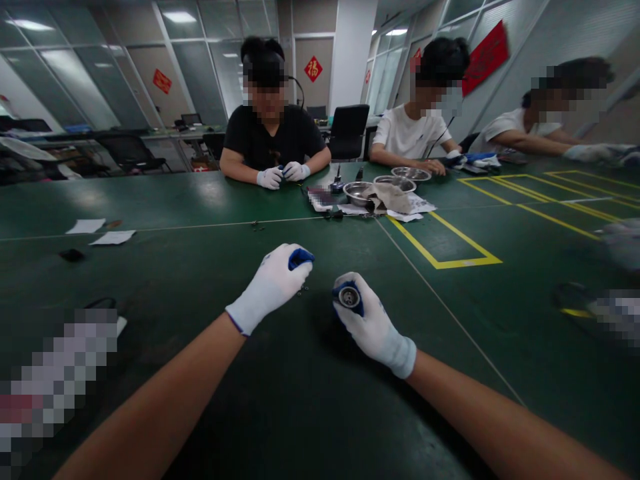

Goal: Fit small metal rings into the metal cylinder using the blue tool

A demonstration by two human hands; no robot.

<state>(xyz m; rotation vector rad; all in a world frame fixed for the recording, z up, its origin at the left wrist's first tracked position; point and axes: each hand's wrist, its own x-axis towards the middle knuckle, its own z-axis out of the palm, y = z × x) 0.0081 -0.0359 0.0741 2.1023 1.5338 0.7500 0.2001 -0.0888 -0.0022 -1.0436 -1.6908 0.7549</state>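
My right hand, in a white glove with a blue palm, is wrapped round a short cylindrical metal part. Its round open end faces up, and small round details show inside the rim. My left hand, gloved the same way, is to the left with fingers curled and thumb drawn towards them. Whatever those fingertips may hold is hidden. Just below them, several tiny metal pieces lie on the green table.
Across the table sit three people, one with gloved hands together. Metal bowls, a cloth and papers stand near yellow tape outlines. More small pieces lie ahead. Paper sheets and a blurred-out long object are left.
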